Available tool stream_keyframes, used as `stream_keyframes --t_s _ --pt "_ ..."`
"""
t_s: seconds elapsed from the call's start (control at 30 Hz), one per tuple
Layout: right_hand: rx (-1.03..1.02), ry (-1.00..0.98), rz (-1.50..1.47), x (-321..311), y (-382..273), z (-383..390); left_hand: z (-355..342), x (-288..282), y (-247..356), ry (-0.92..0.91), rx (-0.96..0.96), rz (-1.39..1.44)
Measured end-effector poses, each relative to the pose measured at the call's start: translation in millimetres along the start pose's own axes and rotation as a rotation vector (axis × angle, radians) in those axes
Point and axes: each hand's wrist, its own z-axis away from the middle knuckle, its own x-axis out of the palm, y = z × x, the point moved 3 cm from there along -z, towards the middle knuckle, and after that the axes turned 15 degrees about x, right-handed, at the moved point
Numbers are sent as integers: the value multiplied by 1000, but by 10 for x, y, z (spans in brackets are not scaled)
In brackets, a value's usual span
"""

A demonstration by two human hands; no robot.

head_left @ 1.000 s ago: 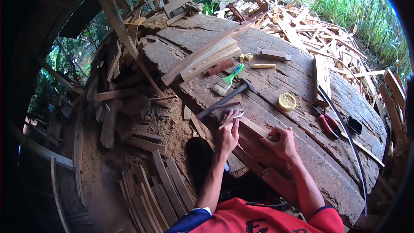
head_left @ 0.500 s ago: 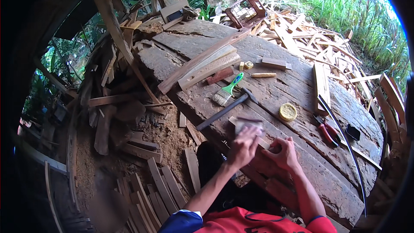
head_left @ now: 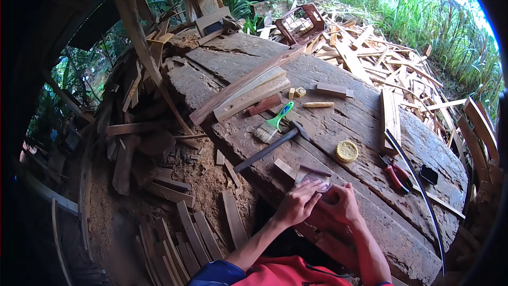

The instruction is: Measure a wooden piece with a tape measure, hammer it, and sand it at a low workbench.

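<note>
My left hand (head_left: 299, 201) presses a pale folded sheet (head_left: 312, 177) onto a wooden strip (head_left: 284, 168) lying on the weathered workbench (head_left: 370, 222). My right hand (head_left: 344, 204), fingers curled, grips the strip's near end just right of my left hand; the fingertips are partly hidden. Beyond them lie a hammer (head_left: 270, 151), a paintbrush with a green handle (head_left: 278, 119) and a round yellow disc (head_left: 347, 151). To the right are red-handled pliers (head_left: 396, 175).
Boards (head_left: 248, 92) and small blocks (head_left: 293, 92) lie farther back on the bench. A long dark strip (head_left: 410, 180) and black container (head_left: 427, 175) are at right. A plastic crate (head_left: 301, 24) and scrap-wood pile (head_left: 391, 69) are behind; offcuts (head_left: 190, 233) cover the ground at left.
My left hand has slid along the strip with the sheet, toward me and rightward, and is now beside my right hand. The view has shifted slightly, with the bench's front objects lower in the picture.
</note>
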Motion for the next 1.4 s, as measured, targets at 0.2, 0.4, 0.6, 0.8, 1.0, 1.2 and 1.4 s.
stream_keyframes --t_s 0.2,0.4,0.6,0.8,1.0,1.2,1.4 --pt "11 6 -35 -25 -152 29 81 -414 -720 202 -243 -301" --pt "-5 -45 -57 -30 -14 45 14 34 1 -55 31 -9" --pt "-7 46 -26 -36 -161 61 117 -580 -840 186 -229 -306" --pt "45 -2 65 -19 137 54 -22 12 47 -19 4 -84" --pt "95 141 -103 -33 -56 35 107 -294 -508 35 -112 -253" --pt "49 69 -70 -43 28 43 45 -99 -9 -100 55 13" --pt "90 61 -120 -56 -34 42 59 -247 -371 -13 -63 -234"
